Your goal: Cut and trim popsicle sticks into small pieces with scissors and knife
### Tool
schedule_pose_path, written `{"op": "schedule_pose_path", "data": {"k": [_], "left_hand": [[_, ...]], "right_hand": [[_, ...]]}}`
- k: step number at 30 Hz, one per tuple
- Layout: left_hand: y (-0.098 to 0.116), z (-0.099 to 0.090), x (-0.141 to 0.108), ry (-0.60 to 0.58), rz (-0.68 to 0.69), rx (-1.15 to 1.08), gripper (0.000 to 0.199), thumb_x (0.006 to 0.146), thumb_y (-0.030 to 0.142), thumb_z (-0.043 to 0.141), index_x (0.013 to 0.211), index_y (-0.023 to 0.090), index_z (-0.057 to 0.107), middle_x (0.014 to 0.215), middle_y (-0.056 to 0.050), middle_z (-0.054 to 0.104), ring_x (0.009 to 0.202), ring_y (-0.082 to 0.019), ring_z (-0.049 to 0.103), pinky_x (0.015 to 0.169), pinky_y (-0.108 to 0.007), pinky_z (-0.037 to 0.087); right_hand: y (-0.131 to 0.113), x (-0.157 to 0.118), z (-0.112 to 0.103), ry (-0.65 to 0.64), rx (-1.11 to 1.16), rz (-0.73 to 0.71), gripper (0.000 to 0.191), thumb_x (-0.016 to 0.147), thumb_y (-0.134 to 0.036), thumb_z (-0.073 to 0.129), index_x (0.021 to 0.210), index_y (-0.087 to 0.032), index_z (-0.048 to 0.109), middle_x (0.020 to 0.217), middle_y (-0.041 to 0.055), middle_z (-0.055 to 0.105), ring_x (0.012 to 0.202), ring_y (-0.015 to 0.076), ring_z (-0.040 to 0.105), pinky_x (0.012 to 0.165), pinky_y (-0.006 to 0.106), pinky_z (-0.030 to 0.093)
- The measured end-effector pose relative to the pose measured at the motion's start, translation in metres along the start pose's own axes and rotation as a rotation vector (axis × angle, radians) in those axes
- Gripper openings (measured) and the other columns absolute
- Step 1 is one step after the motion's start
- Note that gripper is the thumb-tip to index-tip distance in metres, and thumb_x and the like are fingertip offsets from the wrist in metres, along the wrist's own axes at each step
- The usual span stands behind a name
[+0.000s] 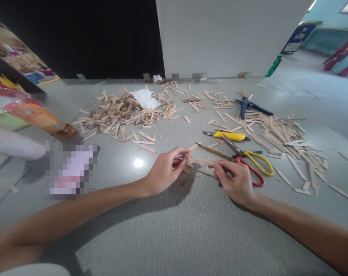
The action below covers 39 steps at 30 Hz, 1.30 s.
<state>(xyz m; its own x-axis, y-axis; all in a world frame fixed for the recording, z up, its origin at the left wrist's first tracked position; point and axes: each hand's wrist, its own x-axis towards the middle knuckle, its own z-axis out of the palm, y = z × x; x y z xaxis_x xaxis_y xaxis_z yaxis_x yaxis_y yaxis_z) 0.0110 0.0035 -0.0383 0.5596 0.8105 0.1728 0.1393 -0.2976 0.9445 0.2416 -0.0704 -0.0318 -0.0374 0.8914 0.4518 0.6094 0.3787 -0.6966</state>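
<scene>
My left hand (164, 172) pinches a short, thin wooden strip (193, 148) that sticks out past its fingertips. Between the thumb and fingers of my right hand (237, 182) is a longer wooden stick (202, 161), its far end reaching the left fingertips. Whether the two pieces touch I cannot tell. Just beyond my right hand lie scissors (233, 146) with one yellow and one red handle, spread apart. A slim brown pointed tool (212, 151) and a yellow utility knife (230, 136) rest beside them.
A heap of wooden pieces (113, 111) with white paper (145, 99) lies at the back left, more strips (280, 134) at the right. A dark blue tool (244, 108) lies among them. A bottle (44, 119) and a blurred flat object (73, 168) are left. An upright panel (216, 38) bounds the back.
</scene>
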Motion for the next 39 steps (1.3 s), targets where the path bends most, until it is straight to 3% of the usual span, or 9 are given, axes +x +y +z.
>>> {"op": "schedule_pose_path", "data": {"k": [5, 10, 14, 19, 25, 33, 39], "left_hand": [[-0.001, 0.0, -0.001, 0.001, 0.004, -0.02, 0.023, 0.106, 0.038, 0.064, 0.119, 0.018, 0.063, 0.114, -0.013, 0.083, 0.09, -0.025, 0.087, 0.073, -0.03, 0.075], [0.002, 0.001, -0.004, -0.026, -0.012, 0.001, 0.021, 0.106, 0.037, 0.061, 0.119, 0.021, 0.057, 0.096, -0.008, 0.084, 0.089, -0.026, 0.087, 0.077, -0.032, 0.074], [0.0, 0.004, -0.006, 0.028, 0.009, 0.043, 0.018, 0.105, 0.037, 0.058, 0.115, 0.023, 0.051, 0.106, -0.01, 0.083, 0.095, -0.027, 0.087, 0.077, -0.031, 0.073], [-0.006, 0.007, -0.008, 0.024, -0.005, 0.05, 0.017, 0.105, 0.036, 0.056, 0.113, 0.024, 0.046, 0.118, -0.014, 0.082, 0.088, -0.024, 0.087, 0.074, -0.03, 0.071], [-0.006, 0.01, -0.009, 0.002, -0.008, -0.016, 0.021, 0.106, 0.038, 0.056, 0.114, 0.025, 0.041, 0.111, -0.013, 0.085, 0.091, -0.024, 0.087, 0.081, -0.032, 0.071], [-0.003, 0.011, -0.007, -0.02, 0.019, 0.026, 0.021, 0.108, 0.036, 0.05, 0.124, 0.022, 0.05, 0.11, -0.011, 0.085, 0.094, -0.023, 0.086, 0.088, -0.034, 0.071], [-0.007, 0.009, -0.01, -0.01, 0.081, 0.143, 0.021, 0.109, 0.031, 0.048, 0.126, 0.02, 0.053, 0.102, -0.011, 0.084, 0.093, -0.023, 0.086, 0.075, -0.026, 0.067]], "right_hand": [[-0.002, 0.0, -0.001, -0.004, 0.012, -0.027, 0.032, 0.103, -0.024, 0.055, 0.076, -0.02, 0.073, 0.054, -0.0012, 0.063, 0.042, 0.0126, 0.055, 0.045, 0.025, 0.043], [0.0, -0.001, 0.0, -0.033, -0.038, -0.055, 0.037, 0.104, -0.023, 0.054, 0.073, -0.018, 0.074, 0.053, -0.001, 0.062, 0.043, 0.0121, 0.055, 0.046, 0.023, 0.043], [0.003, -0.001, 0.0, -0.063, -0.041, -0.09, 0.038, 0.103, -0.022, 0.055, 0.07, -0.016, 0.074, 0.051, -0.0017, 0.059, 0.042, 0.0108, 0.052, 0.046, 0.022, 0.04], [0.004, -0.002, 0.001, -0.089, -0.046, -0.118, 0.041, 0.103, -0.021, 0.054, 0.065, -0.017, 0.069, 0.051, -0.0014, 0.059, 0.044, 0.0105, 0.051, 0.047, 0.022, 0.039], [0.003, -0.001, 0.0, -0.101, -0.054, -0.121, 0.039, 0.103, -0.019, 0.055, 0.066, -0.017, 0.067, 0.052, -0.0017, 0.058, 0.045, 0.0104, 0.05, 0.048, 0.021, 0.04], [0.003, -0.001, 0.0, -0.107, -0.057, -0.123, 0.038, 0.102, -0.018, 0.054, 0.064, -0.019, 0.059, 0.052, -0.0045, 0.051, 0.045, 0.0093, 0.044, 0.048, 0.022, 0.035], [0.003, 0.0, 0.001, -0.103, -0.057, -0.13, 0.038, 0.102, -0.017, 0.054, 0.064, -0.02, 0.057, 0.054, -0.0053, 0.048, 0.046, 0.0089, 0.042, 0.048, 0.021, 0.035]]}}
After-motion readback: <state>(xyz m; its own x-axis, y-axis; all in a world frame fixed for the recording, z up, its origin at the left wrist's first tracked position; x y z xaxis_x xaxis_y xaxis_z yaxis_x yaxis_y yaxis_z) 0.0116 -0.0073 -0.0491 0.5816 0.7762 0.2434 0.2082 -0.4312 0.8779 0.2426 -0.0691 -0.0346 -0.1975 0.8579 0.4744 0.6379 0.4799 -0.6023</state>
